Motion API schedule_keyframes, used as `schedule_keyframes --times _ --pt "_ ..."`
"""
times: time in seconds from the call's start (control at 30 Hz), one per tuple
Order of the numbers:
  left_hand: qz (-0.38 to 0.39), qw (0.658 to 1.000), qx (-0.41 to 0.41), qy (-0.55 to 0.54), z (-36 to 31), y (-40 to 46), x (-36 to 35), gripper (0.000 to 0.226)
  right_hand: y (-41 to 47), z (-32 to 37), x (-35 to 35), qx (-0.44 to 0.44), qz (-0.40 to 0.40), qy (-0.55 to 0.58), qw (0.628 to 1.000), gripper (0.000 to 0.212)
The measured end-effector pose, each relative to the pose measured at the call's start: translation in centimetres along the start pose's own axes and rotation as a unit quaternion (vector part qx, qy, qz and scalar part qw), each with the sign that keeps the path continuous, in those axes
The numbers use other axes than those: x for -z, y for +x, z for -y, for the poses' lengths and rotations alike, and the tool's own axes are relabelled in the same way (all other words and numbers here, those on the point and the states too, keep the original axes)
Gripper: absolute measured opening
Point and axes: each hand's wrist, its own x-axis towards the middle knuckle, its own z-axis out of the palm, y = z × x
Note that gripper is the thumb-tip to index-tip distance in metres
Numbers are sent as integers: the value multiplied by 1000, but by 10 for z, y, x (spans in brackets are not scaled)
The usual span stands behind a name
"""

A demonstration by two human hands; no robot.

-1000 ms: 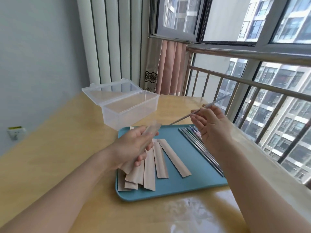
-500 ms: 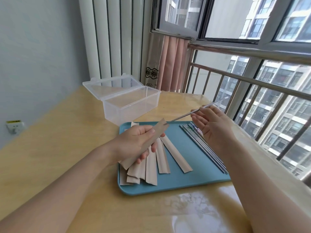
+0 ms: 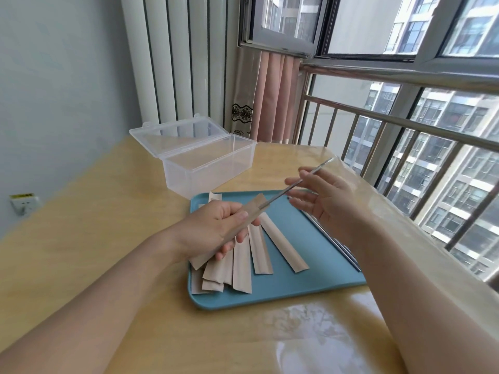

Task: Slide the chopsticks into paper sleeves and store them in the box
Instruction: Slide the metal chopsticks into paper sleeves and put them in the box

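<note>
My left hand (image 3: 216,230) grips a brown paper sleeve (image 3: 253,213) above the blue tray (image 3: 297,290), tilted up to the right. My right hand (image 3: 329,203) pinches a metal chopstick (image 3: 286,194) between thumb and fingers, and the chopstick's tip sits inside the sleeve's open end. Several more paper sleeves (image 3: 243,265) lie fanned on the tray's left half. More metal chopsticks (image 3: 351,256) lie along the tray's right side, mostly hidden by my right forearm. The clear plastic box (image 3: 208,168) stands open behind the tray, with nothing inside.
The tray rests on a yellow wooden table (image 3: 108,225). A metal window railing (image 3: 405,125) runs along the right side. A white radiator (image 3: 175,63) and pink curtain (image 3: 272,95) stand behind the box. A wall socket (image 3: 24,205) is at the left.
The chopstick's tip has gone from just in front of the sleeve's mouth into it. Both hands have moved closer together, the sleeve tilting up toward the chopstick.
</note>
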Motion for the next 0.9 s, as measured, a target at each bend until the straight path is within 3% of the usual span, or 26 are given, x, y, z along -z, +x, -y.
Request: schedule_keyframes --times 0.07,0.13,0.4,0.63,0.7,0.77,0.8,0.83,0.9 --pt "7 1000 6 1 0 -1 0 30 4 2 6 60 -96 -16 993 36" --pt "15 1000 9 2 0 -1 -1 30 5 4 13 102 -134 -55 984 48" --pt "-9 999 17 -35 -1 0 1 32 7 -2 11 66 -29 -93 993 30" --pt "-4 998 24 -53 0 0 0 33 3 -4 10 -1 84 -142 986 28" --pt "-6 998 25 -61 -1 0 1 33 4 -3 10 -9 86 -135 987 29" --pt "-18 997 23 -78 -1 1 1 33 5 0 15 20 15 -191 981 28" --pt "-27 996 21 -88 -2 1 1 33 6 2 20 55 -44 -291 954 27" --pt "-37 994 18 -98 -2 2 1 33 8 2 27 86 -94 -427 895 26" --pt "-54 992 16 -116 -2 2 0 33 10 0 39 63 -104 -625 771 33"
